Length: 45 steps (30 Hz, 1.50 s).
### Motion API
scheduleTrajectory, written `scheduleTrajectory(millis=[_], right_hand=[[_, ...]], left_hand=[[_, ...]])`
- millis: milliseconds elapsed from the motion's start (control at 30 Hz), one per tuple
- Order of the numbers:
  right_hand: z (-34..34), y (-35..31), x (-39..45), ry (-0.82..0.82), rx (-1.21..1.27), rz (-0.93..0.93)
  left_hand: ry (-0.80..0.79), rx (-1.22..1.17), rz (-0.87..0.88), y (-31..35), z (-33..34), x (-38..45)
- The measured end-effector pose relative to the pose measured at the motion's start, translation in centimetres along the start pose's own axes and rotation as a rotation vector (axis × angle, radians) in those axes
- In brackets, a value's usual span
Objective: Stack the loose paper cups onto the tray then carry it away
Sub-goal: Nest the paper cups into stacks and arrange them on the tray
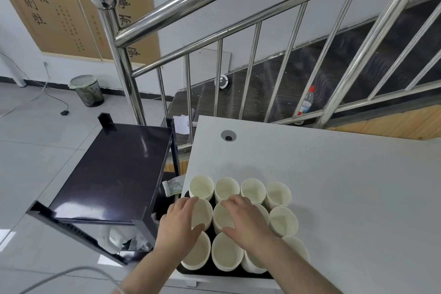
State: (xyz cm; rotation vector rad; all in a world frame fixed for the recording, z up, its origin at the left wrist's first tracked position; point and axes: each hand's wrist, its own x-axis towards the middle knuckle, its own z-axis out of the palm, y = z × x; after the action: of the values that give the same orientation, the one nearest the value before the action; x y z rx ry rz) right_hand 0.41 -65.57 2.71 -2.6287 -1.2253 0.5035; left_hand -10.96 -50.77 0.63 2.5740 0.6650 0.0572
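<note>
Paper cups (225, 188): cream, smooth, round-rimmed, upright with mouths up, in rows on a black tray (226, 274) at the near-left corner of the grey table (334, 186).
Left hand (180, 223): grip spread, fingers curving around a middle-row cup (202, 212).
Right hand (243, 219): grip spread, hovering over the centre cups; contact unclear.
Beside: glossy black cart (114, 169).
</note>
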Motion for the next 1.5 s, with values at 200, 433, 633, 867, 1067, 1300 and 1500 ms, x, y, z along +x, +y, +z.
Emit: scheduleTrajectory(millis=[200, 433, 633, 867, 1067, 1300, 1500], right_hand=[[0.2, 0.1, 0.2, 0.014, 0.073, 0.004], [-1.1, 0.6, -1.2, 0.062, 0.091, -0.027], [-3.8, 4.2, -4.7, 0.145, 0.089, 0.029], [-6.3, 12.6, -12.2, 0.193, 0.067, 0.165], [-7.7, 21.1, -20.8, 0.236, 0.074, 0.303], [-8.4, 30.3, -30.2, 0.267, 0.092, 0.450], [-8.9, 37.0, -35.2, 0.289, 0.143, 0.572]], left_hand=[[-0.013, 0.018, -0.007, 0.2, -0.1, 0.1], [0.042, -0.021, 0.038, 2.6, 0.0, -0.6], [0.071, -0.078, 0.146, 7.1, 0.7, -0.6], [0.008, -0.062, 0.280, 16.1, 4.0, -1.3], [-0.109, -0.067, 0.384, 26.5, 8.2, -3.4], [-0.186, -0.065, 0.481, 37.2, 13.6, -6.7], [-0.269, -0.040, 0.574, 44.1, 16.9, -7.3]])
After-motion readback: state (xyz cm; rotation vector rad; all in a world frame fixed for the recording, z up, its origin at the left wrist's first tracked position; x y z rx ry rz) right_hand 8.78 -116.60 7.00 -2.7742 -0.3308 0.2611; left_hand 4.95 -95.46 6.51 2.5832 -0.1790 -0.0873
